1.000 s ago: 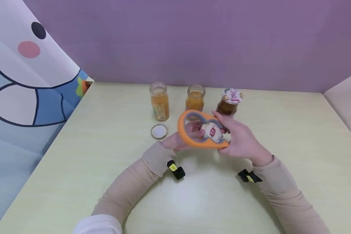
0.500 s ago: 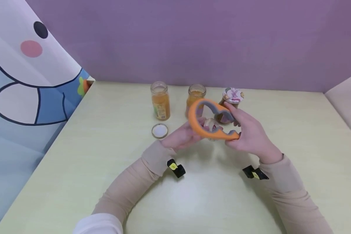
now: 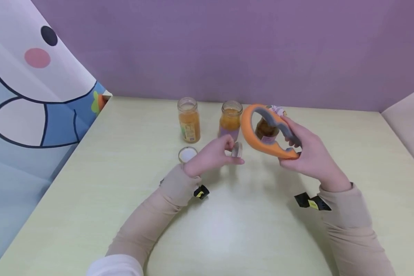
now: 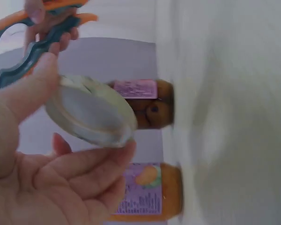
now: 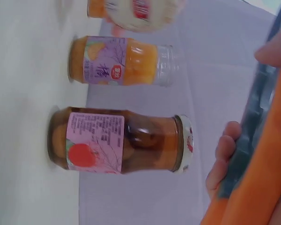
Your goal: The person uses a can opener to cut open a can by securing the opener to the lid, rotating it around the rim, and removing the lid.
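My left hand (image 3: 212, 155) pinches a round jar lid (image 3: 237, 149) on edge between thumb and fingers. Its pale underside shows in the left wrist view. My right hand (image 3: 307, 155) grips the handles of an orange jar opener (image 3: 249, 130) with grey toothed inner edges, held up off the table with nothing in its loop. Behind the opener stands a dark jar (image 3: 267, 131) with its patterned lid (image 5: 186, 143) on. Just behind my left hand is a lidless jar of orange fruit (image 3: 230, 120).
A taller lidless jar of orange fruit (image 3: 189, 126) stands at the back left. In front of it another lid (image 3: 187, 154) lies with its white underside up. A purple backdrop (image 3: 207, 50) rises along the table's far edge.
The jar opener has drawn away to the right and back, off the lid. My left hand has kept the lid and turned it on edge, shifting slightly left.
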The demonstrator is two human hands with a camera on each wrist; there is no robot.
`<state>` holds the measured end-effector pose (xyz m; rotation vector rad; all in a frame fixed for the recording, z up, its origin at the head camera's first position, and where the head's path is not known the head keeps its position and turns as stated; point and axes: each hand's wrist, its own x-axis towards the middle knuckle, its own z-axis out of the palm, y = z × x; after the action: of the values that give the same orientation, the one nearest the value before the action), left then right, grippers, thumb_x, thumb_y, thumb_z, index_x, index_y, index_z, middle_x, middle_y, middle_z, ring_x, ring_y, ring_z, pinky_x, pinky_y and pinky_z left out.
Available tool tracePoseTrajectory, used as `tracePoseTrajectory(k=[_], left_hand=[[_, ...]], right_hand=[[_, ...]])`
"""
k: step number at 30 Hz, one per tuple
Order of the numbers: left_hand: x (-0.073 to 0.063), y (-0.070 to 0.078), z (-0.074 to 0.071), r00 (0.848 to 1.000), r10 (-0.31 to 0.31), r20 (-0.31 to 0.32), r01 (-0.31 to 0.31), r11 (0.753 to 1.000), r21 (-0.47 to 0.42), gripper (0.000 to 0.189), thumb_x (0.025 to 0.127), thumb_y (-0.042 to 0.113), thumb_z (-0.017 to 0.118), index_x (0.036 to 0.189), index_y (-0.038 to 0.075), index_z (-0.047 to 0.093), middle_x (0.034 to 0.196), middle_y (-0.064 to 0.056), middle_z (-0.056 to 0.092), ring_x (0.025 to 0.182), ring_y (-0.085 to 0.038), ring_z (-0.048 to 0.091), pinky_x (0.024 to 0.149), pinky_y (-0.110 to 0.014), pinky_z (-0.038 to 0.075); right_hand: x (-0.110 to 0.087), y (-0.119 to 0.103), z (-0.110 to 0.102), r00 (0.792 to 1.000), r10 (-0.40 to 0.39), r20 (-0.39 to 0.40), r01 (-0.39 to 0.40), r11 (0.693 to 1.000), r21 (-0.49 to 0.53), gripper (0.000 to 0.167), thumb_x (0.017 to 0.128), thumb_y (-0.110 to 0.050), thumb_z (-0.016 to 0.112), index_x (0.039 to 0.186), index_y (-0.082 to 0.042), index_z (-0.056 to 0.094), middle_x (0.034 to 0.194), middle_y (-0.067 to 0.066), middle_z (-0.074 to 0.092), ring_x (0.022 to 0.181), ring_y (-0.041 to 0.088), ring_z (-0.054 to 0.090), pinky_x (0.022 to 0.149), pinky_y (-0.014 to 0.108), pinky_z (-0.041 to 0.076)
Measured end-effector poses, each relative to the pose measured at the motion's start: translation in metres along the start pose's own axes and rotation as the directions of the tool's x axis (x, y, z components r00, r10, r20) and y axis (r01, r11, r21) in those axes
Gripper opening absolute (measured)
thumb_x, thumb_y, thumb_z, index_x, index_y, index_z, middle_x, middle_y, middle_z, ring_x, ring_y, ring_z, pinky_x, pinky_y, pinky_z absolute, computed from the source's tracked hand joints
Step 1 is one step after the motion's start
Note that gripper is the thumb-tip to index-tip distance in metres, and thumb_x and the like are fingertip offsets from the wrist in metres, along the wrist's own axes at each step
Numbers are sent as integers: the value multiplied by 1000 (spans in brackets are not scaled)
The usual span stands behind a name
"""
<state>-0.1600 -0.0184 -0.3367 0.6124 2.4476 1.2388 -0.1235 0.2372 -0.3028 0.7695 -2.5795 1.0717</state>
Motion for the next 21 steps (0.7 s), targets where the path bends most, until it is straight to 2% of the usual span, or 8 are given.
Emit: tracePoseTrajectory(k=[2, 4, 8, 11, 17, 21], left_hand=[[1, -2, 0, 1000, -9, 10, 8, 993, 117, 44, 78, 27, 78, 99, 4, 46, 86, -4, 52, 83, -14, 54, 69, -24, 43], [2, -3, 0, 999, -23, 24, 17, 969, 245, 50, 78, 27, 78, 109, 3, 48, 88, -5, 56, 80, -16, 54, 69, -24, 46], [5, -3, 1, 997, -67, 47, 40, 901, 432, 75, 76, 25, 80, 134, -1, 40, 108, -11, 64, 95, -22, 62, 84, -30, 52], [9, -3, 1, 993, -103, 62, 56, 854, 517, 87, 75, 25, 80, 142, -1, 32, 116, -14, 63, 103, -25, 62, 91, -33, 51], [17, -5, 2, 989, -110, 101, 16, 751, 660, 89, 72, 28, 81, 141, 0, 33, 117, -14, 63, 101, -26, 62, 91, -34, 51], [22, -7, 3, 987, -112, 119, -4, 710, 704, 92, 72, 31, 81, 143, 1, 31, 116, -14, 64, 100, -26, 63, 90, -35, 51]], right_hand=[[0, 1, -1, 1000, -1, 4, 1, 1000, -23, 93, 61, 9, 73, 145, -9, 37, 100, 6, 56, 82, 6, 45, 59, 12, 43], [0, 1, -2, 1000, 3, 3, -3, 999, -42, 92, 61, 7, 74, 144, -8, 38, 100, 7, 57, 81, 6, 45, 59, 12, 43], [1, 1, -4, 1000, 18, -7, -18, 994, -107, 91, 60, 4, 74, 144, -7, 39, 97, 6, 55, 80, 10, 43, 61, 16, 39], [2, -1, -7, 999, 31, -11, -33, 987, -159, 92, 60, 2, 75, 144, -6, 38, 95, 6, 55, 80, 13, 42, 63, 20, 35], [1, -1, -13, 995, 89, -38, -96, 965, -244, 91, 60, -3, 76, 143, -4, 38, 98, 11, 57, 81, 22, 48, 68, 31, 37], [-1, 1, -19, 984, 167, -64, -179, 945, -275, 88, 61, -6, 76, 141, -5, 40, 97, 12, 57, 82, 25, 48, 68, 37, 37]])
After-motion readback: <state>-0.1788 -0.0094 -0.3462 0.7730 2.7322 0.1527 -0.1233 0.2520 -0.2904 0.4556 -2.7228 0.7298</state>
